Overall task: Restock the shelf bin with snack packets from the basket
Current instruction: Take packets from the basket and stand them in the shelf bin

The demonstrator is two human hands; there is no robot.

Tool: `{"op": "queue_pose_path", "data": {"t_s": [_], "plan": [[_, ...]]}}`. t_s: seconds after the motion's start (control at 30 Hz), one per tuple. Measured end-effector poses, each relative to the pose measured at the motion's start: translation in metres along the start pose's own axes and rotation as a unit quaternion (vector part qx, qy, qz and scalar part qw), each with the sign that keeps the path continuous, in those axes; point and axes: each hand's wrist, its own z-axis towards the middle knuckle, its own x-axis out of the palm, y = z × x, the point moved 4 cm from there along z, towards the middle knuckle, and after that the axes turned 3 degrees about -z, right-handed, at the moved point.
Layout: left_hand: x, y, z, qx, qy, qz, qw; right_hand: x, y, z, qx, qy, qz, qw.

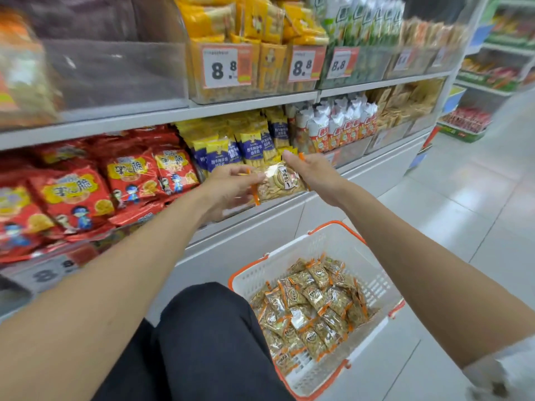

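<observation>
Packet (pixel 279 183) of pale snacks, clear with orange sealed ends, held up between both hands in front of the lower shelf (pixel 278 207), just right of the blue-and-yellow packs (pixel 231 151). Its long axis runs left to right and tilts, the left end lower and nearer, the right end higher and farther. Its round printed label faces the camera.

The left hand (pixel 231 183) pinches the left end between thumb and fingertips. The right hand (pixel 312 175) grips the right end, its fingers curled round the upper orange seal. One packet is in the hands.

Near and to the right, one white basket (pixel 333 244) with an orange rim stands on the tiled floor (pixel 463 204). It holds a heap (pixel 312 308) of the same packets lying at every angle, well over twenty but too jumbled to count exactly.

On the left of the lower shelf lie red bags (pixel 72 198), several rows deep. On the shelf above, three price tags read 8.8: one (pixel 223 66) on the left, one (pixel 302 65) in the middle, one (pixel 341 63) on the right. Farther tags are blurred. A dark trouser knee (pixel 208 328) sits just left of the basket.
</observation>
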Motion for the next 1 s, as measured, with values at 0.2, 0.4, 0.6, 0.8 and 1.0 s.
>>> {"op": "queue_pose_path", "data": {"t_s": [0.2,0.4,0.6,0.8,1.0], "plan": [[-0.039,-0.043,-0.020,0.097,-0.084,-0.017,0.992,0.010,0.053,0.003,-0.028,0.047,0.033,0.998],[-0.092,-0.114,-0.059,0.197,-0.108,0.146,0.963,0.042,0.144,0.024,-0.115,-0.003,0.053,0.992],[-0.188,-0.206,-0.101,0.263,-0.206,0.339,0.880,0.094,0.255,0.043,-0.241,-0.024,0.063,0.968],[-0.255,-0.247,-0.113,0.224,-0.231,0.344,0.882,0.144,0.324,0.066,-0.337,-0.060,0.016,0.939],[-0.290,-0.258,-0.117,0.151,-0.206,0.387,0.886,0.184,0.323,0.087,-0.341,0.076,-0.125,0.929]]}}
